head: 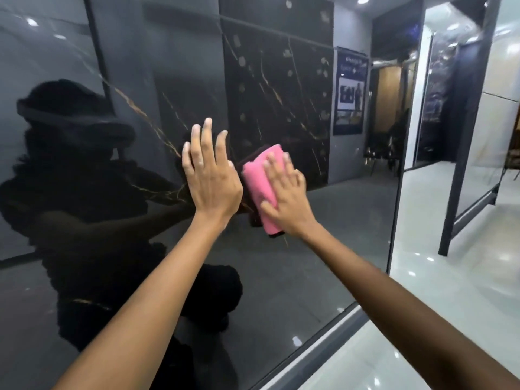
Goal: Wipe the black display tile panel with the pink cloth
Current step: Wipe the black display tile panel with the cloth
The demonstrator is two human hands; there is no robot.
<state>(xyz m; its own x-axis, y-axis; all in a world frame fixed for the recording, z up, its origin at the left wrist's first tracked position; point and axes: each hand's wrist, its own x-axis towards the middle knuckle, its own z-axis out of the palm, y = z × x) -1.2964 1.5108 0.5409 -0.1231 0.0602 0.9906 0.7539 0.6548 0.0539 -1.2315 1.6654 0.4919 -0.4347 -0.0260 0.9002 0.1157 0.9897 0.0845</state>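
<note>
Glossy black panel (281, 94) mirrors the showroom above pale floor tiles (439, 291).

A tall, glossy black display tile panel with thin gold veins (267, 80) stands upright and fills the left and middle of the scene, its dark frame edge running down on the right. Flat against its surface, about mid-height, lies a folded pink cloth (260, 181), pressed there by the right hand (287, 201) with spread fingers. Just left of the cloth, the left hand (209, 175) rests open-palmed on the panel, fingers pointing up.
</note>
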